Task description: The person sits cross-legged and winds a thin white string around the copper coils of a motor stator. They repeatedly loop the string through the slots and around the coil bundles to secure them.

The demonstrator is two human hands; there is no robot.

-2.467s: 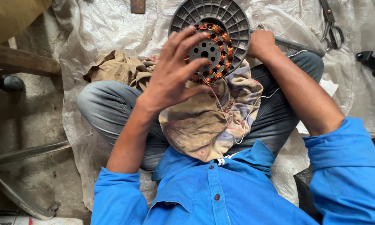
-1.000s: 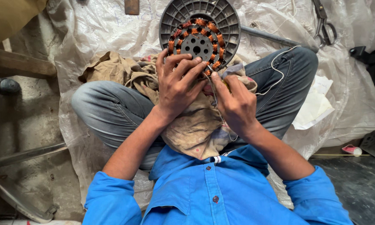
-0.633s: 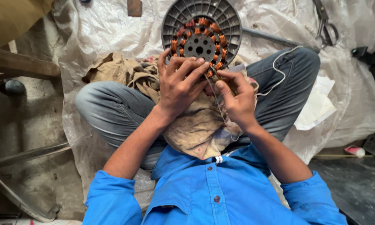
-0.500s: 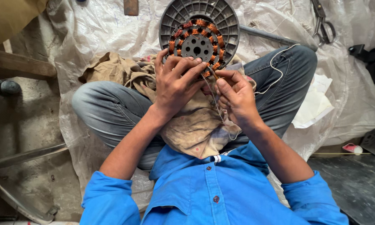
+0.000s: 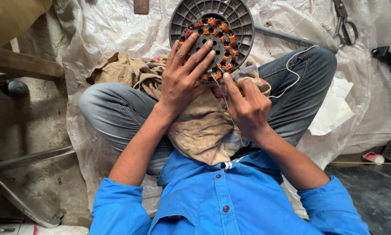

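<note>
— Two hands on one part?
— Yes. The left hand (image 5: 184, 78) spreads wide over the round grey stator (image 5: 211, 32) with copper coils, propped on the lap cloth (image 5: 204, 126) to steady it. The right hand (image 5: 247, 109) pinches a thin wire (image 5: 221, 93) at its lower rim, apparently to keep it taut.

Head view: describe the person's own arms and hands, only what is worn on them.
Both arms wear bright blue cloth shirt sleeves, rolled up to about the elbow, leaving the forearms bare. The left hand and right hand are bare: no gloves, rings, watch or bands visible.
</note>
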